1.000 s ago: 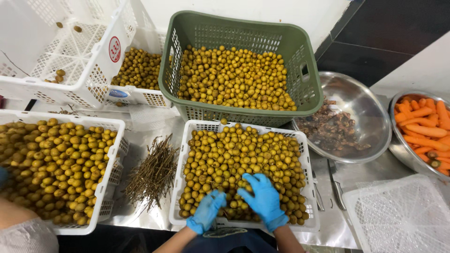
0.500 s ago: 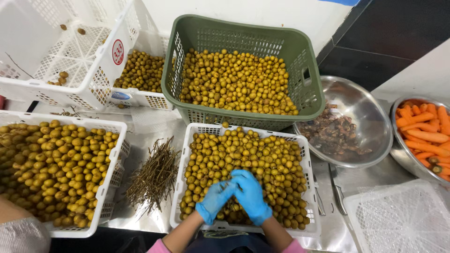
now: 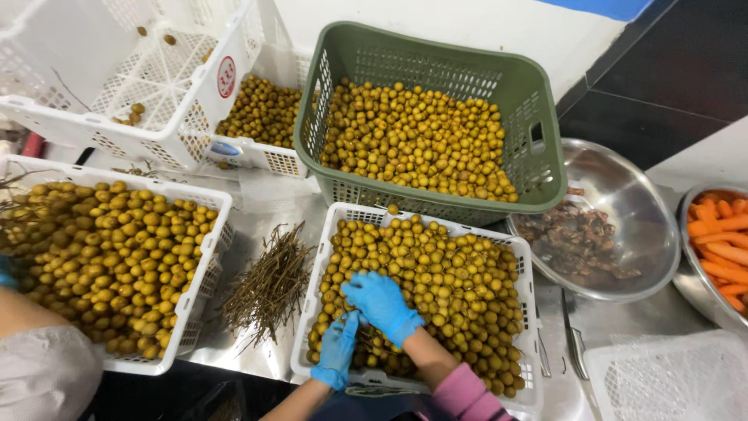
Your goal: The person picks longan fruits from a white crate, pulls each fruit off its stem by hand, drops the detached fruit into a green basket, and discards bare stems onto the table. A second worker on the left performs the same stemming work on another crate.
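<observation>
Steel tabletop point(image 3: 257, 210) shows between crates packed with small yellow-brown fruit. Nearest, at six o'clock, both blue-gloved hands are down in the white crate point(image 3: 315, 312) of fruit point(image 3: 452, 273). The left hand point(image 3: 336, 351) has its fingers curled in among the fruit near the front rim, seemingly pinching at a stem, though what it grips is hidden. The right hand point(image 3: 382, 302) lies cupped, fingers loosely bent over the fruit and touching it, not clenched. Sorting or stripping of stems looks under way; a careful pinch and pull would suit next. At nine o'clock lies a pile of twigs point(image 3: 269, 284), then another full crate point(image 3: 109, 249). Farther, at twelve, stands a green basket point(image 3: 436, 54); at two, a metal bowl point(image 3: 623, 203); at three, carrots point(image 3: 721, 242).
</observation>
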`<state>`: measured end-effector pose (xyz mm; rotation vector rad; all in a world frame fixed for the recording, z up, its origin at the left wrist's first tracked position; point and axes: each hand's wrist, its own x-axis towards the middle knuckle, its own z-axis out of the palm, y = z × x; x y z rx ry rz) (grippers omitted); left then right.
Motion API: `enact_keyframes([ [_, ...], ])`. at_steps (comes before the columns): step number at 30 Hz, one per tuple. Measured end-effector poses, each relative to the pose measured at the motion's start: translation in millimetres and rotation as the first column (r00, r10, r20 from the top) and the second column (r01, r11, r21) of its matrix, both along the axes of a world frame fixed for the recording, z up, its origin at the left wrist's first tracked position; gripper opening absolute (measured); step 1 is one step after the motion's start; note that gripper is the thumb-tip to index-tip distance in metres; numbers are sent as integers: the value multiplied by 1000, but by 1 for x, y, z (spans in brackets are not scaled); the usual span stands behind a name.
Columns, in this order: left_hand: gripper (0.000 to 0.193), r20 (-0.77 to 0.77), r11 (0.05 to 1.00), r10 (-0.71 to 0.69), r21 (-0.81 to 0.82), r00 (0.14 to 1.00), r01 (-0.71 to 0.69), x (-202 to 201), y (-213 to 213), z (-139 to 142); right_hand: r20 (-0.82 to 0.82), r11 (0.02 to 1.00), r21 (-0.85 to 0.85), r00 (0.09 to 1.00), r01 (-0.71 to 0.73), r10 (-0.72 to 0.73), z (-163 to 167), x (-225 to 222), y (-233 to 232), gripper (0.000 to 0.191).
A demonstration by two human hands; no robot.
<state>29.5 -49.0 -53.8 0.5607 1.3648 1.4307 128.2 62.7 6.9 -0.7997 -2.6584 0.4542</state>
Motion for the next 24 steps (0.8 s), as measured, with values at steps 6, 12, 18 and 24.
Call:
enact_keyframes([
  [6,27,-118,992,-46,108,992,59,7,-5,22,211,999,9,976,-50,47,17,50,-6,15],
  [12,18,-365,814,-514,80,776,576,8,-4,38,-213,477,-875,819,82,-532,-9,99,-57,14],
  [18,17,-172,735,-635,164,753,658,13,-14,17,-123,-23,-974,606,-227,-786,-48,107,-89,17],
  [24,14,-172,794,-470,346,866,499,22,-27,-9,-432,234,-894,595,-383,-677,-48,104,-89,22],
])
